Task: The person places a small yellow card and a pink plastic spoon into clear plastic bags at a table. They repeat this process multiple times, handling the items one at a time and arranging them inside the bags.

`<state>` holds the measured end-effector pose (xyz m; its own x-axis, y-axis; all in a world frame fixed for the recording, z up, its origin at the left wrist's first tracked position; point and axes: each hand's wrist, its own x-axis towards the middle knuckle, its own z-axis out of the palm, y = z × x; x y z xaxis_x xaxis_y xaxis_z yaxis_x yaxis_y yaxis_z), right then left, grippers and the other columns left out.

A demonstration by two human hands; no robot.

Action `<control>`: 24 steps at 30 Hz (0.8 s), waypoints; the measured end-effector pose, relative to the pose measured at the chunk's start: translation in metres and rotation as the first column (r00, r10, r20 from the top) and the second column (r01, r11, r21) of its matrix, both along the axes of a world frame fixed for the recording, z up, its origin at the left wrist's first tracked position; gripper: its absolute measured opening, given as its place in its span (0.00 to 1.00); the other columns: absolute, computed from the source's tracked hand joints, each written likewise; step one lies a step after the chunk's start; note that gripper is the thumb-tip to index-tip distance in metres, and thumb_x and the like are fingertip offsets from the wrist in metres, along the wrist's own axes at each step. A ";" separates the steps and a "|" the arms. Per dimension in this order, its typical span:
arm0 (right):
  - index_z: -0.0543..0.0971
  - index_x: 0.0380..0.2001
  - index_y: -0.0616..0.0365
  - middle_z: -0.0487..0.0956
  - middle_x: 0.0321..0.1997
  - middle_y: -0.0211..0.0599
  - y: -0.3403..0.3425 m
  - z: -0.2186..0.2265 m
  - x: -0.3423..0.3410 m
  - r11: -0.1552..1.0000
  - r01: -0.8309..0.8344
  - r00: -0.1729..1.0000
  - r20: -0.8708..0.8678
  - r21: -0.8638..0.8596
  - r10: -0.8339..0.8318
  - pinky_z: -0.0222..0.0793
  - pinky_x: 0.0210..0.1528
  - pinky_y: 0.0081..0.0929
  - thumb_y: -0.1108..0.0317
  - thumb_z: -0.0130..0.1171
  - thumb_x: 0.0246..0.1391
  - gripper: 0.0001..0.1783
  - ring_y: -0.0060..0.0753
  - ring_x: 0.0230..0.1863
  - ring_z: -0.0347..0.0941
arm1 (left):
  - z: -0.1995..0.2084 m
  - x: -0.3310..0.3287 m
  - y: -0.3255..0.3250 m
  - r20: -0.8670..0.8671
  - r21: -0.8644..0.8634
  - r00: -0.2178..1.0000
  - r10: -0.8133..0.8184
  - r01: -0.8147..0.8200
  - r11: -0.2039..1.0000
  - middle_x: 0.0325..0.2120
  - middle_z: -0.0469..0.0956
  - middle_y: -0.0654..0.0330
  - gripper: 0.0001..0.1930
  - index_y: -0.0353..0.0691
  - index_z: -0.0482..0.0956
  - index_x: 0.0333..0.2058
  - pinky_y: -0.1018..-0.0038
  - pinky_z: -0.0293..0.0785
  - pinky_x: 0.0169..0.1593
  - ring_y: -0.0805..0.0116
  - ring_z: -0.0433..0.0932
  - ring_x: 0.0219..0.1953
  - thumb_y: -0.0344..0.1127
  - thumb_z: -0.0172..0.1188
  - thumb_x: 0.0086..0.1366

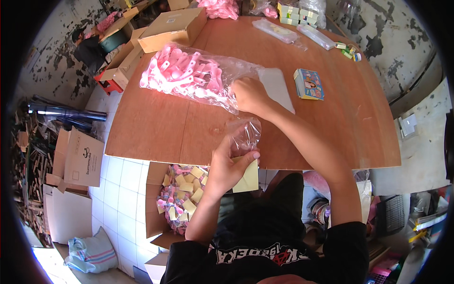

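My left hand is closed on a small clear plastic bag, just past the table's near edge. A pale yellow card hangs below my left thumb, at the lower end of that bag. Farther up the table, a large clear plastic bag lies on its side, full of pink plastic spoons. My right hand is at the right end of this bag with its fingers curled in; whatever they grip is hidden.
A cardboard box below the table holds pink spoons and yellow cards. On the brown table are a white sheet, a blue-and-yellow card pack and a closed carton. Another person sits at far left.
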<state>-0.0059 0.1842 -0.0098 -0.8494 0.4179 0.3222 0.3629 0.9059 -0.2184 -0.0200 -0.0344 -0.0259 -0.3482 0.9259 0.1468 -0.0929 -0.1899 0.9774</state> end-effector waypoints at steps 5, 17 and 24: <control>0.83 0.31 0.60 0.82 0.26 0.38 0.002 0.011 0.045 0.907 -0.142 0.878 -0.473 -0.396 -0.069 0.72 0.30 0.26 0.66 0.64 0.54 0.08 0.27 0.27 0.79 | 0.002 -0.010 -0.002 -0.027 -0.017 1.000 -0.008 0.008 1.000 0.40 0.80 0.55 0.32 0.33 0.60 0.63 0.74 0.80 0.42 0.70 0.81 0.39 0.18 0.62 0.61; 0.79 0.46 0.68 0.82 0.37 0.39 -0.042 0.078 0.177 0.463 -0.458 0.657 -0.640 -0.759 -0.399 0.76 0.36 0.23 0.65 0.57 0.64 0.16 0.21 0.31 0.77 | 0.003 0.025 0.024 -0.049 -0.009 0.977 -0.210 0.209 0.978 0.43 0.79 0.54 0.33 0.33 0.61 0.63 0.71 0.81 0.47 0.69 0.81 0.42 0.19 0.64 0.60; 0.79 0.46 0.66 0.81 0.36 0.35 -0.051 0.062 0.168 0.427 -0.288 0.874 -0.417 -0.857 -0.248 0.73 0.38 0.18 0.68 0.57 0.64 0.13 0.19 0.33 0.75 | -0.004 0.029 0.033 -0.132 0.085 0.962 -0.237 0.249 0.965 0.43 0.78 0.56 0.28 0.31 0.61 0.64 0.70 0.77 0.51 0.69 0.79 0.44 0.26 0.58 0.67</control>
<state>0.1620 0.1333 0.0526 -0.7369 0.6695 0.0934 -0.0291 0.1067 -0.9939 0.0088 -0.0012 -0.0299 -0.0884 0.9589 0.2696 -0.0316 -0.2733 0.9614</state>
